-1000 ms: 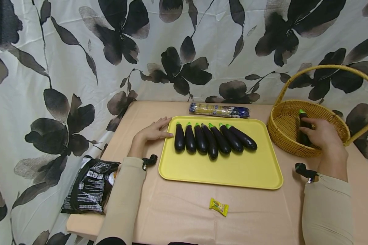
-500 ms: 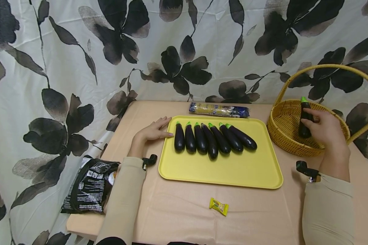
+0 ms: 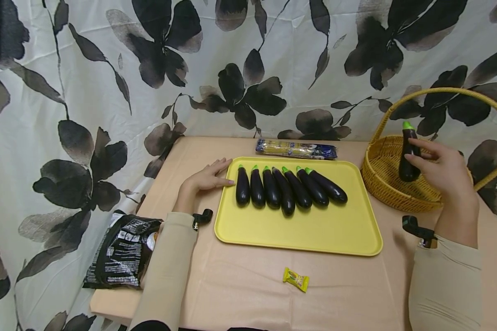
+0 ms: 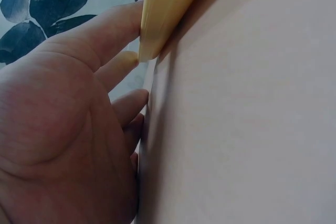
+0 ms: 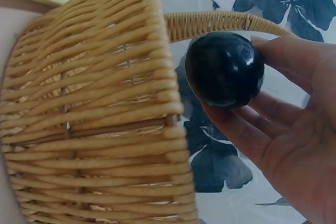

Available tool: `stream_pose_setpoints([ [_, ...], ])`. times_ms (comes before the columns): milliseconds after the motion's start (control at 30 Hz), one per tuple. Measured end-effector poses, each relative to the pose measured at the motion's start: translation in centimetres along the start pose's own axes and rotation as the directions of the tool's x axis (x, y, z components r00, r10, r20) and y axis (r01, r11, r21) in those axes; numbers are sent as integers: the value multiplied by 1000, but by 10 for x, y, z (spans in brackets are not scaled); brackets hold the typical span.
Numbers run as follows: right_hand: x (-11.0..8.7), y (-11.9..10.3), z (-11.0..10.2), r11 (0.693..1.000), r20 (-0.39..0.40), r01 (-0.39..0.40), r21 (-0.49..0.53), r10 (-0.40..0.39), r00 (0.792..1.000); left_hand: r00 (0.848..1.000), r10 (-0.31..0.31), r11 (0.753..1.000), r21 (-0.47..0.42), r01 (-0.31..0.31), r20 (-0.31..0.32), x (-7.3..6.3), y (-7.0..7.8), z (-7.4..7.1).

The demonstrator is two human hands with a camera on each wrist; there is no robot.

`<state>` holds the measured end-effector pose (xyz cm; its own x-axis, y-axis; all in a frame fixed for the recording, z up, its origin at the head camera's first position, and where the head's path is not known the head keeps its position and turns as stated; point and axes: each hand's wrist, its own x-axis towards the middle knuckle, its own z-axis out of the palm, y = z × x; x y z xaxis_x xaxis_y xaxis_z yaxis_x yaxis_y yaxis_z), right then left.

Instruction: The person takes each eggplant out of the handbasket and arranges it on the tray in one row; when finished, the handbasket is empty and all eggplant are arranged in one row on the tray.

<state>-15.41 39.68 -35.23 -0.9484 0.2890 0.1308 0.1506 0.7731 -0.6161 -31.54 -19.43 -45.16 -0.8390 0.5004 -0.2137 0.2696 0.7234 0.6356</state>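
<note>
My right hand (image 3: 447, 172) pinches an eggplant (image 3: 408, 158) between thumb and fingers, its green stem end up, over the yellow wicker basket (image 3: 391, 196). In the right wrist view the eggplant's rounded dark end (image 5: 224, 69) shows above the level of the basket rim (image 5: 167, 87). On the yellow tray (image 3: 298, 234), several eggplants (image 3: 287, 192) lie side by side in a row with their green stems pointing away from me. My left hand (image 3: 205, 179) rests at the tray's left edge with its fingers extended; the left wrist view shows thumb and fingertip against the tray rim (image 4: 170, 9).
Behind the tray lies a long blue-and-yellow packet (image 3: 296, 149). A small yellow wrapped sweet (image 3: 296, 280) lies in front of the tray. A black bag (image 3: 122, 250) sits at the table's left edge. The basket's tall handle (image 3: 451, 90) arches over its opening.
My right hand has lifted the eggplant up from inside the basket to above it, drawing slightly back to the right. The left hand and the tray have not moved.
</note>
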Motion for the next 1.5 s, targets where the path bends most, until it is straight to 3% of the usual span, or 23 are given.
stream_pose_setpoints([
  [333,0,-11,4,992,29,105,73,-107,994,1000,-6,1000,-6,6,0,0,-1,1],
  [500,-2,-16,6,968,22,193,160,-199,980,1000,-4,1000,-6,4,-1,0,0,1],
  [667,-1,-21,13,949,53,227,217,-243,968,1000,-4,1000,-11,4,-3,0,0,1],
  [933,4,-35,27,952,151,272,144,-293,944,1000,-8,1000,-11,8,-6,1,-2,1],
  [1300,4,-54,43,947,298,283,150,-316,901,1000,5,1000,-13,-5,-2,2,-3,1],
  [1500,7,-58,53,939,344,327,109,-344,874,1000,5,1000,-11,-5,0,3,-3,1],
])
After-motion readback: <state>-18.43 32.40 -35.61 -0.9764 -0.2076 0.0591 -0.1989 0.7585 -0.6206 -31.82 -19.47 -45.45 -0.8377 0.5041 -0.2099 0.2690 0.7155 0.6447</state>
